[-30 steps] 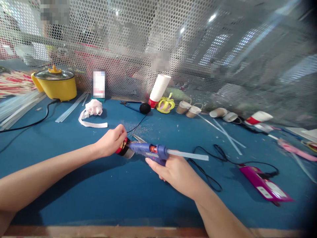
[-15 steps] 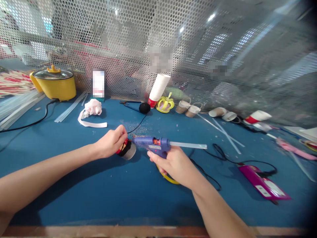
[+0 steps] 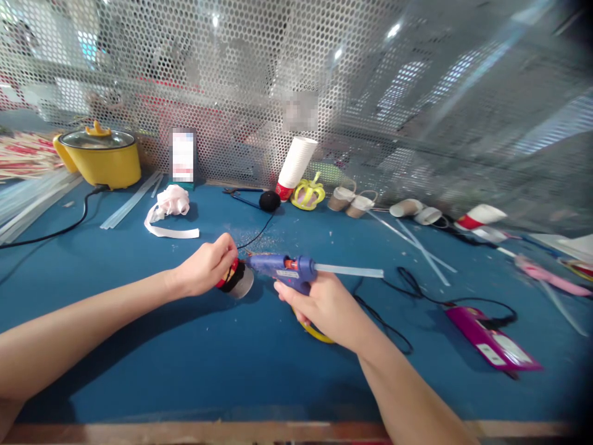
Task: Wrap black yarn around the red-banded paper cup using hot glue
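My left hand (image 3: pixel 207 267) is closed, thumb and fingers pinched at the top of a small red-and-black cup-shaped piece (image 3: pixel 227 279). This piece lies tilted on the blue table (image 3: pixel 194 371), its pale grey round end facing right and toward me. A blue hot glue gun (image 3: pixel 300 267) is gripped in my right hand (image 3: pixel 324 304). A translucent glue stick (image 3: pixel 354 271) juts from its back, and its nozzle points left, right by the piece; I cannot tell if they touch. Below my right hand shows part of a yellow loop (image 3: pixel 319 334).
Behind stands a perforated metal screen (image 3: pixel 241 80). Along it are a yellow electric pot (image 3: pixel 106 164), a phone (image 3: pixel 183 154), crumpled white strip (image 3: pixel 172 201), black ball (image 3: pixel 269 201), stacked paper cups (image 3: pixel 297 164) and small brown buckets (image 3: pixel 341 199). A purple power strip (image 3: pixel 491 340) with black cord lies right.
The whole view has shifted very slightly. Both hands, the glue gun and the cup-shaped piece keep almost the same places.
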Demonstrator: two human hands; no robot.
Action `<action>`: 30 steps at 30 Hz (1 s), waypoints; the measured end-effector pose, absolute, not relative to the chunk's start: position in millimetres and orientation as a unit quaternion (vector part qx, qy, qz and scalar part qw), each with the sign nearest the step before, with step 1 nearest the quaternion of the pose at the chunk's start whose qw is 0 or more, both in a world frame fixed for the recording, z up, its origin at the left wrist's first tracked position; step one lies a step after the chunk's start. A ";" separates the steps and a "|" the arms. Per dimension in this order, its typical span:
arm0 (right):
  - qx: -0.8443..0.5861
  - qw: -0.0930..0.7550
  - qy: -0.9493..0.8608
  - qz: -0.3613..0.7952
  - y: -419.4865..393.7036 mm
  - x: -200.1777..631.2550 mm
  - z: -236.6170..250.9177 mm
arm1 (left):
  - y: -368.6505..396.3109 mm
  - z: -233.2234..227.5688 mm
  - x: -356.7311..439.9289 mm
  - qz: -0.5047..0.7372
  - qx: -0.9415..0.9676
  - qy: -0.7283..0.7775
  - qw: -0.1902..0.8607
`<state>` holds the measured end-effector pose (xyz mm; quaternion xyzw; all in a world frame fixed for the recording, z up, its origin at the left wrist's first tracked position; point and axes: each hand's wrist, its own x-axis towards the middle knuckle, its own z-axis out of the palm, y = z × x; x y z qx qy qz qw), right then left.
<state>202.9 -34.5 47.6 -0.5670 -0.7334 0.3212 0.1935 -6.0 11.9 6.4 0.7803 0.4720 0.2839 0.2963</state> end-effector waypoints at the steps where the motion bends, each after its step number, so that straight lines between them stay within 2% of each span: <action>1: -0.568 0.191 -0.732 0.324 -35.0 203.2 47.9 | 11.9 6.3 -6.1 0.284 0.781 0.472 0.295; 12: -0.563 0.204 -0.730 0.330 -29.3 203.6 44.4 | 11.6 6.0 -5.8 0.290 0.784 0.467 0.289; 17: -0.577 0.183 -0.727 0.324 -38.5 200.3 49.4 | 12.7 7.0 -5.2 0.291 0.771 0.482 0.296; 25: -0.547 0.164 -0.803 0.169 -48.9 193.9 47.7 | 14.2 8.8 -2.1 0.292 0.730 0.539 0.302; 30: -0.528 0.137 -0.827 0.133 -47.6 191.4 45.3 | 15.3 8.8 -1.3 0.295 0.716 0.555 0.303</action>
